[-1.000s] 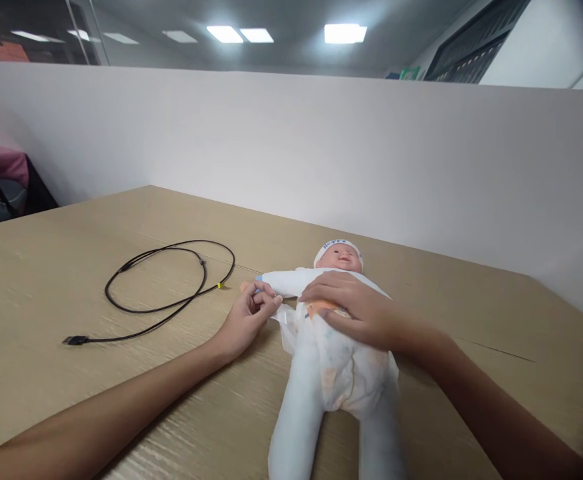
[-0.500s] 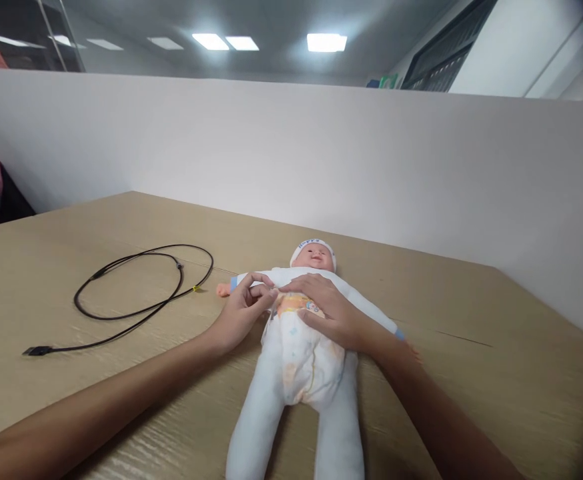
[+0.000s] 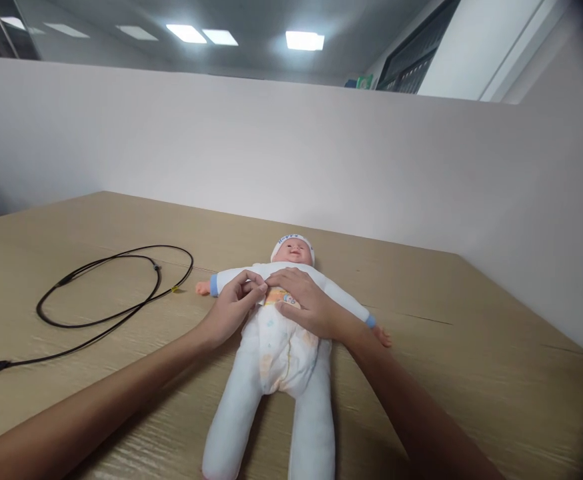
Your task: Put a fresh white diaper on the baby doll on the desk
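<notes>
The left hand [image 3: 232,305] pinches the diaper [image 3: 282,363] at its waist — best drawn snug and level — while the right hand [image 3: 310,305], spread flat, should steady it.

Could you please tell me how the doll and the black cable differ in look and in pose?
The doll is thick-bodied and dressed mostly in white with blue cuffs; the cable is thin and black.
The doll lies face up with its arms spread, while the cable lies in loose loops.
The doll is being handled, whereas the cable is untouched.
Both lie on the wooden table.
</notes>
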A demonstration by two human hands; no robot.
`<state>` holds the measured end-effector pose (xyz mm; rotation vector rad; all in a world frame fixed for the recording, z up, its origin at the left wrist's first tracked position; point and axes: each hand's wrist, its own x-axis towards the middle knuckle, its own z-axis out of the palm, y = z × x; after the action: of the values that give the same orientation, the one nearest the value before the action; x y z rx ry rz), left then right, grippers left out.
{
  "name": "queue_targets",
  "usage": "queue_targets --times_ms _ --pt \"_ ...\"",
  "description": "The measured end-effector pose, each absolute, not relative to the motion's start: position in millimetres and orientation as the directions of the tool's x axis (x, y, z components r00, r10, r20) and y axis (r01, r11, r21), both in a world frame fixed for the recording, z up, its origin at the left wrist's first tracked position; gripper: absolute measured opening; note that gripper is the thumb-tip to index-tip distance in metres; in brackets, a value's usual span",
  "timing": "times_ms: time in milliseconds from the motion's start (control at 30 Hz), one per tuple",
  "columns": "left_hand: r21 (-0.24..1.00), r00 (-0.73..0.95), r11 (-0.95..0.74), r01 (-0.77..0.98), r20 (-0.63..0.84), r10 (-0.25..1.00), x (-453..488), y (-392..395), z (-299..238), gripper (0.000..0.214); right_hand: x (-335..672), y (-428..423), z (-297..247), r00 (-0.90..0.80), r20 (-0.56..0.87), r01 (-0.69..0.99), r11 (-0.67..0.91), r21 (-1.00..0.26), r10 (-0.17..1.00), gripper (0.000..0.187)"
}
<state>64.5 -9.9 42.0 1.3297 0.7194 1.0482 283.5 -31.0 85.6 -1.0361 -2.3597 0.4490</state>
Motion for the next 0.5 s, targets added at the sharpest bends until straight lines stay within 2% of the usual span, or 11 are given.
queue_targets --times_ms 200,500 --pt "0.970 0.357 -0.076 -0.233 0.158 0.921 61.6 -5.9 42.1 0.046 283.4 -31.5 84.0 -0.567 0.340 0.574 0.656 -0.491 0.750 0.034" --pt "0.971 0.358 -0.102 -0.217 0.176 0.917 68.4 -7.7 46.1 0.052 283.4 -31.4 84.8 -0.564 0.354 0.561 0.661 -0.499 0.746 0.027"
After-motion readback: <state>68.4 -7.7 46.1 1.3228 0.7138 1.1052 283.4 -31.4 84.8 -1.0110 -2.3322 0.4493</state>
